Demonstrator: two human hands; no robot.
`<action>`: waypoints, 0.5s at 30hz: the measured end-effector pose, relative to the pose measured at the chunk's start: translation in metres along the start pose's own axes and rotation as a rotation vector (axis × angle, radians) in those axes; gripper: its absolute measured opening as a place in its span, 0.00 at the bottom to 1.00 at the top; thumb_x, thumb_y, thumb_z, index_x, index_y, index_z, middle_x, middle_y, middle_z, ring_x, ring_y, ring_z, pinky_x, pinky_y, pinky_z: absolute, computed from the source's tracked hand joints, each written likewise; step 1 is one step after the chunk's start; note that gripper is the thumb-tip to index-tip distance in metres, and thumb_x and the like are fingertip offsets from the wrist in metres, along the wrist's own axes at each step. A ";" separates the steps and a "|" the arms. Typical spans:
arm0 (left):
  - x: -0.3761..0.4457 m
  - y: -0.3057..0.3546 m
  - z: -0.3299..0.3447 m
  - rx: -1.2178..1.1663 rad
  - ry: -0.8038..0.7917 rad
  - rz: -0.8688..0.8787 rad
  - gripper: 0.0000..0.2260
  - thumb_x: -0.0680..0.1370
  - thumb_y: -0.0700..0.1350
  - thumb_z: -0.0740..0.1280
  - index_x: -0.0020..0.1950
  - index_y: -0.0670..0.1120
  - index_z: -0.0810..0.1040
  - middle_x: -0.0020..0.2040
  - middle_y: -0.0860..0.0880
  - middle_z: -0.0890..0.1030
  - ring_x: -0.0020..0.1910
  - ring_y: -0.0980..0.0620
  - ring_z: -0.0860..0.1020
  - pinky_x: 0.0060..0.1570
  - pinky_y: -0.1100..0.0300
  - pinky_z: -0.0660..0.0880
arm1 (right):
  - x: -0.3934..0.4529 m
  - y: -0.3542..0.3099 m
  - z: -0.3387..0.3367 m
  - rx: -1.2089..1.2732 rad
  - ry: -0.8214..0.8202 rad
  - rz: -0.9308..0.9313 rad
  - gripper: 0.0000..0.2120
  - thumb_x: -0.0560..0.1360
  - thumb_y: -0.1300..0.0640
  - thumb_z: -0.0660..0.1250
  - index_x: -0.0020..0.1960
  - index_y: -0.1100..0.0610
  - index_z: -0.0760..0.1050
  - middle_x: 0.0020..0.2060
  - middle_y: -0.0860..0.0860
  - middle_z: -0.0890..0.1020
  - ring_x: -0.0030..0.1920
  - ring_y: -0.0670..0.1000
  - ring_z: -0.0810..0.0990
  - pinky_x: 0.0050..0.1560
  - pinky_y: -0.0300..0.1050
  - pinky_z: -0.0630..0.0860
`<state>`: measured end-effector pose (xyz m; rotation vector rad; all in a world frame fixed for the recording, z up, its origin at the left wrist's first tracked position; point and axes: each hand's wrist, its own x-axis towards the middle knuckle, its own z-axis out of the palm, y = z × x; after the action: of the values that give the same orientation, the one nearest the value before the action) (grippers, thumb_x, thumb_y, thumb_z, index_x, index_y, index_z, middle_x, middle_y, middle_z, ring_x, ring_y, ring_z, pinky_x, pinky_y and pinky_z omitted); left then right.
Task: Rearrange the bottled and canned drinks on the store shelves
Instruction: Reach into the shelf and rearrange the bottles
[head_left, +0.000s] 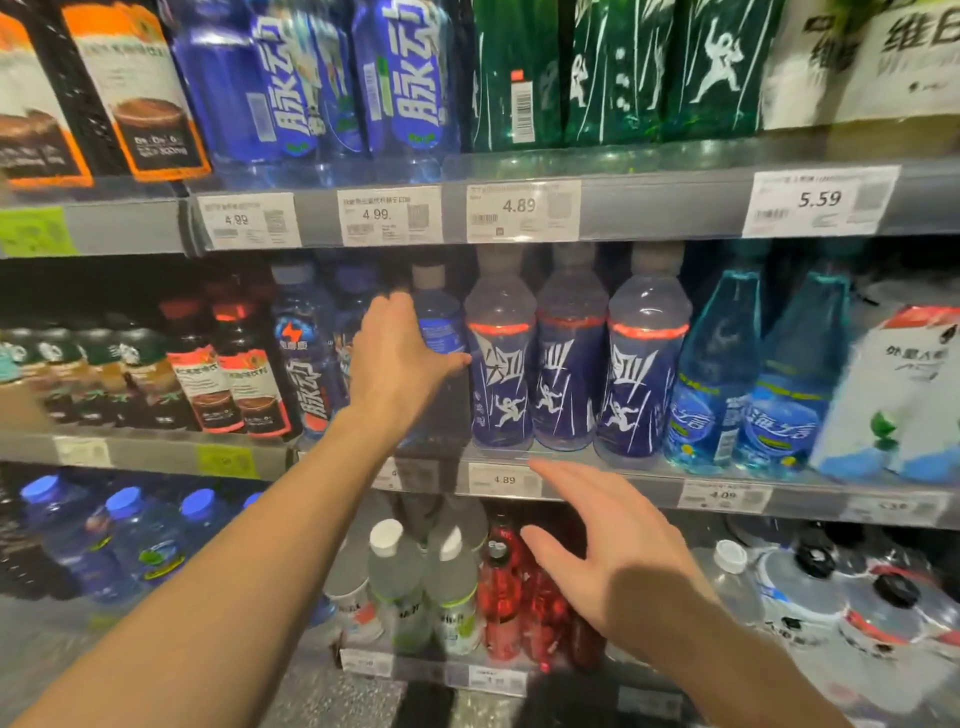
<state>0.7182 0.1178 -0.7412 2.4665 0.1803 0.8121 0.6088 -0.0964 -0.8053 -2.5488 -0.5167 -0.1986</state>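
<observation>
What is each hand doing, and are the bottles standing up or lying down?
Left hand: wrapped round the blue bottle on the middle shelf.
Right hand: open, fingers spread, holding nothing, below the middle shelf's edge.
Blue bottle: upright, capped, gripped.
Three purple bottles with grey caps: upright, side by side, capped, untouched.
Two light blue bottles: upright, untouched.
White-capped bottles: upright on the lower shelf.

The drink bottles (644, 358) are clear glossy plastic with shiny printed wrap labels (501, 395) and matt plastic caps (385, 536), standing on smooth grey shelf rails (665, 208) of dull finish that carry flat paper price tags (522, 210) behind glossy strips.
</observation>
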 end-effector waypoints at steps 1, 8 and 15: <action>-0.004 -0.002 0.001 -0.020 0.034 0.024 0.29 0.65 0.53 0.82 0.56 0.41 0.75 0.54 0.43 0.76 0.53 0.42 0.75 0.46 0.55 0.70 | -0.003 0.004 0.003 0.000 0.008 0.000 0.28 0.80 0.39 0.61 0.78 0.36 0.57 0.73 0.31 0.64 0.73 0.34 0.57 0.60 0.20 0.47; -0.038 -0.010 -0.003 -0.154 0.266 0.150 0.32 0.63 0.53 0.83 0.64 0.50 0.77 0.57 0.52 0.77 0.54 0.51 0.77 0.49 0.52 0.76 | -0.015 0.014 0.014 0.092 0.075 -0.032 0.28 0.79 0.40 0.65 0.77 0.38 0.62 0.69 0.29 0.67 0.66 0.28 0.59 0.68 0.31 0.58; -0.053 -0.016 -0.024 -0.086 0.489 0.352 0.31 0.62 0.58 0.80 0.60 0.44 0.79 0.56 0.46 0.80 0.50 0.43 0.76 0.51 0.55 0.67 | -0.020 -0.001 0.016 0.187 0.207 -0.061 0.28 0.74 0.40 0.65 0.73 0.40 0.70 0.65 0.32 0.75 0.67 0.34 0.70 0.69 0.37 0.67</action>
<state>0.6612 0.1267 -0.7603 2.2054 -0.1195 1.5333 0.5910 -0.0933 -0.8233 -2.3004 -0.5080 -0.4112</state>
